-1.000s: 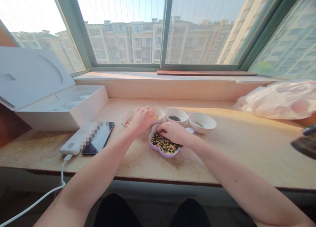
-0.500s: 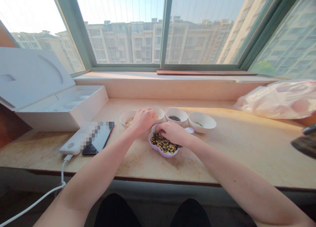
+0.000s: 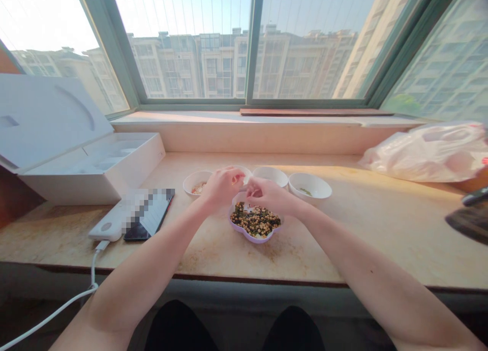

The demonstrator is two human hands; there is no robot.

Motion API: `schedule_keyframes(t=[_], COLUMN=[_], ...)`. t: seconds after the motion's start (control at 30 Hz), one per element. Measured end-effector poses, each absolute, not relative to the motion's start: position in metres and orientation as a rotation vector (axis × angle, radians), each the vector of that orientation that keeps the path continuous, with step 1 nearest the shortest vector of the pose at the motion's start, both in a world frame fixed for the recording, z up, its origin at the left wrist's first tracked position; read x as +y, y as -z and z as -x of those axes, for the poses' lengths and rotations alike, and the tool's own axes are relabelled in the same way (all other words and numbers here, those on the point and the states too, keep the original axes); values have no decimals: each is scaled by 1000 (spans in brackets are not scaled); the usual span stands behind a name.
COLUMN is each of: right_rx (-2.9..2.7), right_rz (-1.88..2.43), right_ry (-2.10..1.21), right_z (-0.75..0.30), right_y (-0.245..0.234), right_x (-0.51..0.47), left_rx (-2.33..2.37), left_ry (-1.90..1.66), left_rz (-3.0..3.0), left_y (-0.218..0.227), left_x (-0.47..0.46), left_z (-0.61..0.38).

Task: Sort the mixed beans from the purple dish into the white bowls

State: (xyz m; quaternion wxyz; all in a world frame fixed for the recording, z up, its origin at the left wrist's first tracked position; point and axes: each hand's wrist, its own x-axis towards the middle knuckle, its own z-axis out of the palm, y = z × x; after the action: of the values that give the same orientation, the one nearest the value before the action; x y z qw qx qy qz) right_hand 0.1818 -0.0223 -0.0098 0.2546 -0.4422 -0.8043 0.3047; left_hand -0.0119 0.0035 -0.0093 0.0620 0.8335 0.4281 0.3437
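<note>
A lilac scalloped dish (image 3: 241, 232) holds a mix of tan, dark and green beans. My right hand (image 3: 271, 194) is over its far edge, fingers pinched together; whatever they hold is too small to name. Just left of it, my left hand (image 3: 221, 188) has its fingers curled in front of the second white bowl (image 3: 246, 174), and their contents cannot be made out. The leftmost white bowl (image 3: 189, 180) has pale and reddish bits inside. My right hand hides part of the third white bowl (image 3: 272, 174). Some green beans lie in the rightmost white bowl (image 3: 322, 189).
On the left stand an open white box (image 3: 133, 175), a white power bank (image 3: 104, 226) with a cable, and a phone (image 3: 152, 218). A plastic bag (image 3: 427, 152) lies at the far right, with a dark object (image 3: 467, 221) nearer. The table's front edge (image 3: 267, 281) runs before my knees.
My right hand has lifted out of the beans and moved toward the dish's far side, close to my left hand. My left hand has turned slightly, its fingers curled toward the right.
</note>
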Motion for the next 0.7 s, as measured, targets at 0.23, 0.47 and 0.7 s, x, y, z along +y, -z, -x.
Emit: schedule_keyframes(t=[0.23,0.47,0.7], right_rx=[-1456,-1326,-1476], right_rz=[986,970,1217], right_ry=[-1324,-1457,-1197], right_z=[-188,-185,-187], right_y=[-1,-1,-2], right_x=[-16,-20,-19], left_rx=[933,892,998], left_ry=[-1161,-1191,-1136], left_rz=[-2338,-2457,-2541], left_y=[15,18,18], left_x=[-1,2,8], left_z=[3,2,9])
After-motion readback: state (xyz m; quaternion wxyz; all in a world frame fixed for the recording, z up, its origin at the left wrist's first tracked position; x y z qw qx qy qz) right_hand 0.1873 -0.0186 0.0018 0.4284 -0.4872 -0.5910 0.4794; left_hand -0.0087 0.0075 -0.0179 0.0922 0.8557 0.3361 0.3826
